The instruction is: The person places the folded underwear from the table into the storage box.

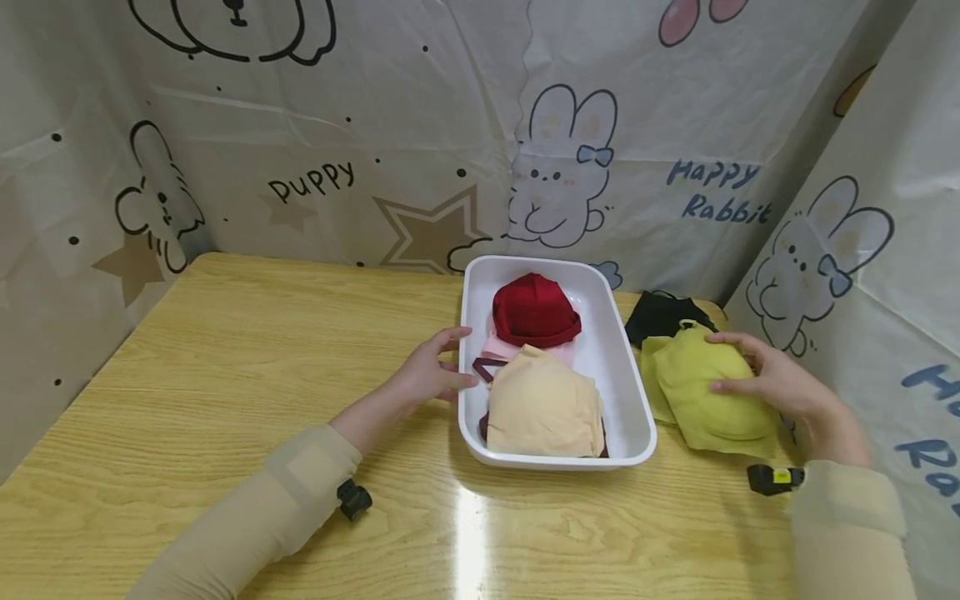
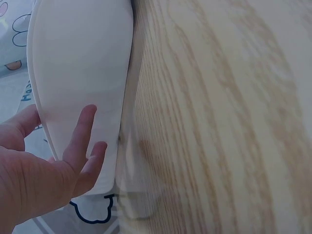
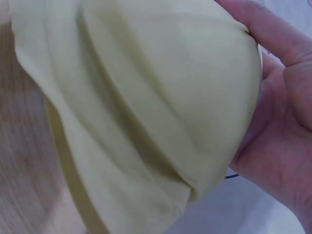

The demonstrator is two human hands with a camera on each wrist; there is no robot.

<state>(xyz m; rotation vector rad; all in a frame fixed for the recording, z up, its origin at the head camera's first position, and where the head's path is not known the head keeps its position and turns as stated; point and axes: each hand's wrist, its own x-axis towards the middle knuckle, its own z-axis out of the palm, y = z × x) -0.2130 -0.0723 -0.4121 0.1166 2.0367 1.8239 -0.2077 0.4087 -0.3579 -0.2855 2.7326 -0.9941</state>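
A white tray [image 1: 630, 417] stands on the table, holding a folded dark red bra [image 1: 536, 308] at its far end and a beige bra [image 1: 543, 404] nearer me. Pink cloth [image 1: 491, 348] and a dark maroon strap [image 1: 487, 364] show between them. My left hand [image 1: 435, 367] is at the tray's left side, its loosely spread fingers [image 2: 84, 131] against the outer wall [image 2: 85, 63] near the rim. To the right of the tray, my right hand [image 1: 780, 379] grips a yellow bra [image 1: 712, 392] by its right edge. The cup bulges upward, as the right wrist view also shows.
A black garment [image 1: 667, 315] lies behind the yellow bra, near the right corner. Wood-grain tabletop [image 1: 322, 333] extends left of the tray. Printed sheets [image 1: 420, 142] hang behind and at both sides. Small black devices [image 1: 354, 500] are on the wrists.
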